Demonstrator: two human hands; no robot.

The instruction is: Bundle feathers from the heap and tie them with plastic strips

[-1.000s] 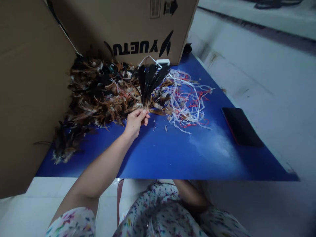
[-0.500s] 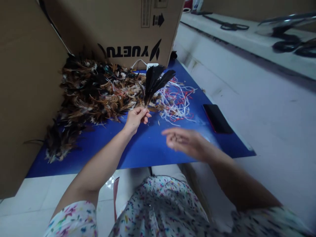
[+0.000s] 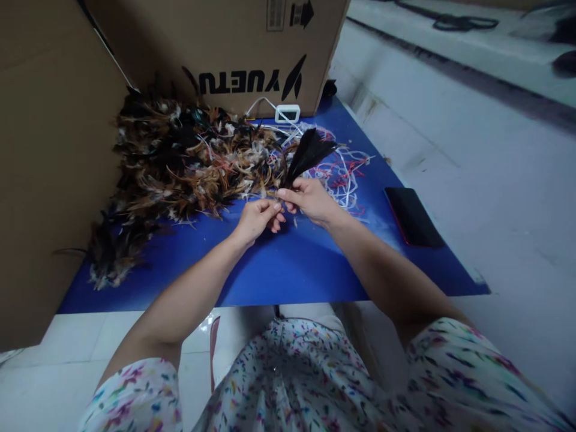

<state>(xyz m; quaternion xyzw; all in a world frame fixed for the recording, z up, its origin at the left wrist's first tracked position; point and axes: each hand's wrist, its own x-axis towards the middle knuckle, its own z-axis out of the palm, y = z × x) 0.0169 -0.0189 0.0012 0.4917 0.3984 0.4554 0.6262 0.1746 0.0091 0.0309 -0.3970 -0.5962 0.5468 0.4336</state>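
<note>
A small bunch of black feathers [image 3: 310,153] fans up and to the right from between my hands, above the blue tabletop [image 3: 288,270]. My left hand [image 3: 258,222] is closed in a pinch at the lower end of the bunch. Just above and to the right, my right hand [image 3: 310,201] pinches the bunch by its quills, thumb pointing left. The fingers hide the quill ends. Behind and to the left lies a large heap of brown, black and white feathers [image 3: 180,162]. White and red strips [image 3: 351,168] lie tangled beyond my right hand.
A printed cardboard box [image 3: 252,42] stands at the back, another cardboard box [image 3: 40,180] at the left. A small white display device [image 3: 287,113] with a cable sits by the back box. A phone [image 3: 413,216] lies at the right edge. Scissors [image 3: 465,23] rest on the ledge.
My right hand has moved up and left from over the table's front to the feather bunch and closed on it. The bunch now leans further right. The view has shifted slightly.
</note>
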